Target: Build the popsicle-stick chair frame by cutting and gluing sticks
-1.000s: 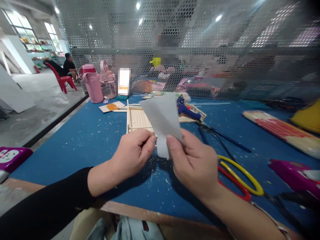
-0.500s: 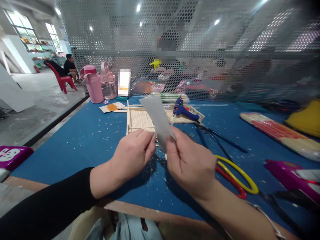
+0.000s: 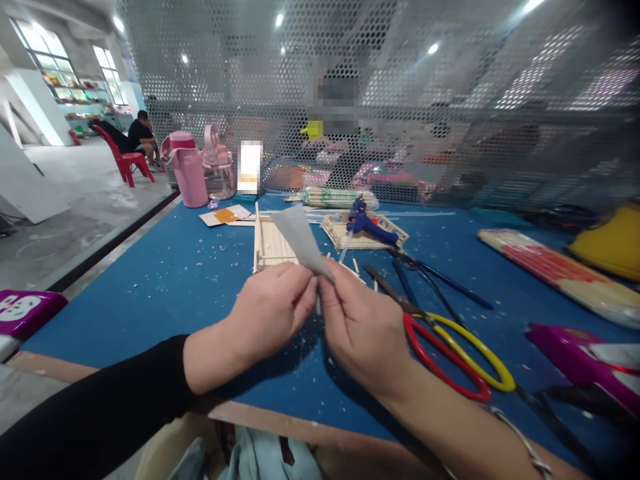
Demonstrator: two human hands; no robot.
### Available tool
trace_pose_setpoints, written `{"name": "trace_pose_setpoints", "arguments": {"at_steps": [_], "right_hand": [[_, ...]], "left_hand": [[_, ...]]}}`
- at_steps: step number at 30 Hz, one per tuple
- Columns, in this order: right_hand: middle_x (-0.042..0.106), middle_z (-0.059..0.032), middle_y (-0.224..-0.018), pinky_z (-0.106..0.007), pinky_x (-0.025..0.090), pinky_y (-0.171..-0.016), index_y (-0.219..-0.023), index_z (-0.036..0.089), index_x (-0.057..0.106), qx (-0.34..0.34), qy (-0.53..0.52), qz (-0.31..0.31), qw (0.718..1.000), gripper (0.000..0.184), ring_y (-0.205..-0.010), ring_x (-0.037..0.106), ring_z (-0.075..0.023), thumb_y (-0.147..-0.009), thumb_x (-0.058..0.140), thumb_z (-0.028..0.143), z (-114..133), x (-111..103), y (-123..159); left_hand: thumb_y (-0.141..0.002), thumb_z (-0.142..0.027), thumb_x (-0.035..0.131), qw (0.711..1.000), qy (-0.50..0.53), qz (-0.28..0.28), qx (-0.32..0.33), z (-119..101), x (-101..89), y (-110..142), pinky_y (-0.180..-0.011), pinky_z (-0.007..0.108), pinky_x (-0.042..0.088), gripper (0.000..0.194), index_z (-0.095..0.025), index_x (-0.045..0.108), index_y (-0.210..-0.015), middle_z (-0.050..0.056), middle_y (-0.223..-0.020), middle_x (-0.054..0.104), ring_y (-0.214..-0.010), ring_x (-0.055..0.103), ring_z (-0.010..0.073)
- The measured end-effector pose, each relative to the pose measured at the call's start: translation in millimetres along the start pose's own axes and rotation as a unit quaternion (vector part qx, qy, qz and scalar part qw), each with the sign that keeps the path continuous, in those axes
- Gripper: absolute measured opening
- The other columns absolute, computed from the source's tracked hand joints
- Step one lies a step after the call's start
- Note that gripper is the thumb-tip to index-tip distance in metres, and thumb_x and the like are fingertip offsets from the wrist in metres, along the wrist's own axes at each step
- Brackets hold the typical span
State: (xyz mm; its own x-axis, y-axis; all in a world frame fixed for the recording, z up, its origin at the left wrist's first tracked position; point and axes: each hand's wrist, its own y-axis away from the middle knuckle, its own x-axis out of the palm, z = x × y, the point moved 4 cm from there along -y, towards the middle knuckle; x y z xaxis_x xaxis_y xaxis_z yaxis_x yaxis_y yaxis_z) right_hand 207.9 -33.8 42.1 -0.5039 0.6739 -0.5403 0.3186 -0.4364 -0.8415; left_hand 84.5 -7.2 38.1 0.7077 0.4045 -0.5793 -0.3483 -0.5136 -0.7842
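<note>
My right hand (image 3: 367,327) is closed on the lower end of a grey paper strip (image 3: 299,237), pinched between thumb and fingers. The strip slants up and to the left from the fingertips. Against it, my left hand (image 3: 273,313) is curled shut, its thumb and finger tips meeting those of the right hand. Whatever lies between the left fingertips is hidden. Just beyond the hands is a frame of thin wooden sticks (image 3: 274,243), partly covered by the strip and left hand. To the right lie scissors (image 3: 450,347) with one red and one yellow handle loop.
A blue glue gun (image 3: 373,227) rests on a second stick frame (image 3: 336,235). Behind are bundled sticks (image 3: 335,197), a pink flask (image 3: 189,173) and a pink-topped bottle (image 3: 218,167). Packed sticks (image 3: 555,270) and a purple power strip (image 3: 580,360) lie right. A perforated screen (image 3: 450,133) stands behind.
My right hand has moved left and brought its fingertips against the left hand's. The grey strip has shifted down and left and tilted, uncovering more of the scissors and second frame.
</note>
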Motion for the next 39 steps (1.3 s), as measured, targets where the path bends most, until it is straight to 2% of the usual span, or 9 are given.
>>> {"name": "trace_pose_setpoints", "arguments": {"at_steps": [4, 9, 12, 15, 18, 22, 29, 36, 39], "right_hand": [[0.074, -0.0111, -0.100, -0.024, 0.056, -0.073, -0.111, 0.009, 0.061, -0.002, -0.016, 0.016, 1.000, 0.027, -0.081, 0.072, -0.0171, -0.091, 0.043, 0.012, 1, 2, 0], [0.074, -0.0148, -0.097, -0.027, 0.055, -0.069, -0.111, 0.006, 0.061, -0.004, -0.037, 0.023, 0.999, 0.028, -0.078, 0.071, -0.0192, -0.091, 0.043, 0.013, 1, 3, 2], [0.074, -0.0075, -0.081, -0.026, 0.053, -0.056, -0.101, 0.015, 0.063, 0.138, -0.158, 0.034, 0.977, 0.023, -0.064, 0.068, -0.0172, -0.091, 0.044, 0.022, -17, 3, 0], [0.068, -0.0014, -0.069, -0.023, 0.044, -0.040, -0.088, 0.022, 0.059, 0.352, -0.391, 0.003, 0.850, 0.021, -0.048, 0.058, -0.0126, -0.090, 0.047, 0.039, -40, 8, -1], [0.068, -0.0009, -0.073, -0.020, 0.044, -0.040, -0.081, 0.023, 0.059, 0.430, -0.555, -0.004, 0.712, 0.025, -0.050, 0.057, -0.0107, -0.082, 0.057, 0.048, -44, 14, -5], [0.069, -0.0020, -0.076, -0.022, 0.050, -0.046, -0.075, 0.022, 0.060, 0.442, -0.630, 0.058, 0.636, 0.029, -0.059, 0.061, -0.0131, -0.073, 0.068, 0.050, -33, 19, -6], [0.069, 0.0009, -0.070, -0.018, 0.054, -0.059, -0.073, 0.022, 0.063, 0.439, -0.661, 0.092, 0.601, 0.027, -0.063, 0.064, -0.0101, -0.073, 0.071, 0.048, -24, 24, 0], [0.066, 0.0011, -0.066, -0.018, 0.053, -0.060, -0.072, 0.021, 0.063, 0.450, -0.661, 0.089, 0.594, 0.024, -0.061, 0.062, -0.0095, -0.078, 0.066, 0.044, -25, 27, 4], [0.066, -0.0004, -0.069, -0.022, 0.055, -0.063, -0.072, 0.021, 0.064, 0.444, -0.646, 0.087, 0.615, 0.025, -0.063, 0.062, -0.0113, -0.080, 0.063, 0.044, -25, 27, 4]], "left_hand": [[-0.092, -0.019, 0.041, 0.997, -0.009, -0.058, -0.043, 7, -5.2, -1, -0.054, 0.022, 0.038, 0.028, -0.016, 0.053, -0.066, 0.001, -0.060, 0.056, -0.056, 0.049, 0.0116], [-0.092, -0.020, 0.041, 0.998, 0.055, -0.027, -0.034, 7, -2.7, -2, -0.053, 0.021, 0.039, 0.028, -0.016, 0.053, -0.067, 0.000, -0.061, 0.056, -0.055, 0.049, 0.0106], [-0.091, -0.019, 0.042, 0.992, 0.082, -0.074, -0.053, 10, -8.6, -3, -0.055, 0.020, 0.040, 0.025, -0.016, 0.055, -0.071, 0.001, -0.063, 0.057, -0.058, 0.050, 0.0105], [-0.091, -0.019, 0.042, 0.992, 0.110, -0.069, -0.005, 7, -10.6, -2, -0.055, 0.020, 0.041, 0.023, -0.016, 0.057, -0.075, 0.001, -0.063, 0.058, -0.058, 0.051, 0.0105], [-0.091, -0.019, 0.041, 0.991, 0.131, -0.017, 0.016, 3, -6.5, 1, -0.053, 0.021, 0.040, 0.023, -0.016, 0.056, -0.073, 0.001, -0.061, 0.057, -0.056, 0.049, 0.0106], [-0.092, -0.023, 0.039, 0.976, 0.206, 0.036, -0.068, 7, -0.5, 5, -0.054, 0.022, 0.039, 0.029, -0.016, 0.053, -0.067, 0.001, -0.059, 0.054, -0.056, 0.048, 0.0111], [-0.096, -0.030, 0.035, 0.919, 0.355, 0.098, -0.142, 9, 6.3, 5, -0.060, 0.023, 0.041, 0.034, -0.016, 0.052, -0.071, 0.002, -0.066, 0.058, -0.062, 0.052, 0.0114], [-0.090, -0.024, 0.048, 0.941, 0.311, 0.021, -0.130, 12, 5.2, 6, -0.065, 0.025, 0.043, 0.022, -0.016, 0.062, -0.076, 0.003, -0.069, 0.062, -0.066, 0.055, 0.0121], [-0.089, -0.027, 0.051, 0.909, 0.360, 0.029, -0.205, 16, 10.2, 8, -0.058, 0.024, 0.043, 0.020, -0.015, 0.063, -0.077, 0.001, -0.064, 0.059, -0.057, 0.052, 0.0100]]}}
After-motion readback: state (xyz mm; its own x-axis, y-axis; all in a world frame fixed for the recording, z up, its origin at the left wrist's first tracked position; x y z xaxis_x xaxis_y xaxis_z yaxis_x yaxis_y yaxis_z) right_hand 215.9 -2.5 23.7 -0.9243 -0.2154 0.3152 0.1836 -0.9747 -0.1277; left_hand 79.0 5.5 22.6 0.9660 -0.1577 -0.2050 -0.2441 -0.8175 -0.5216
